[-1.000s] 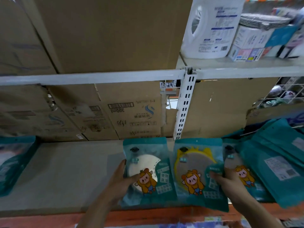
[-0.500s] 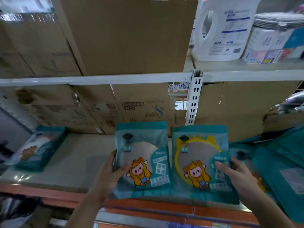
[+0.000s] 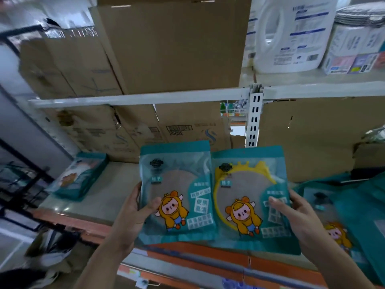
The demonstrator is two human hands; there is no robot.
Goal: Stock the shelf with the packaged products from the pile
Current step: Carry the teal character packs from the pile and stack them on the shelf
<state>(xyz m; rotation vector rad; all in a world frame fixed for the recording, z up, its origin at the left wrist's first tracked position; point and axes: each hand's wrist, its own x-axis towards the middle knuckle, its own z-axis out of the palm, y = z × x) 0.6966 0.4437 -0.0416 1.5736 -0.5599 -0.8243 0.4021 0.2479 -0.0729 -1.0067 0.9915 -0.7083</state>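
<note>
Below the white upright post (image 3: 253, 122), two flat teal packets are held up side by side. The left packet (image 3: 177, 184), showing a grey disc, is gripped at its outer edge by the left hand (image 3: 133, 213), with the thumb laid on the front and the fingers curled behind. The right packet (image 3: 248, 184), showing a yellow ring, is gripped the same way by the right hand (image 3: 300, 217). Their inner edges meet; whether they overlap cannot be told.

The packets are judged light and thin, with glossy film that may slip and flex, stiffened somewhat by the round item inside. A pinch at the side edge is judged the surest hold.

Both appear to be held over the front edge of the shelf (image 3: 100, 197) and are not yet set down. The pile (image 3: 358, 205) of similar packets lies right of the post, just beside the right hand. A small stack of packets (image 3: 79, 176) is seen well left of the post. Cardboard cartons (image 3: 187, 130) are stood at the back, beside the post.
</note>
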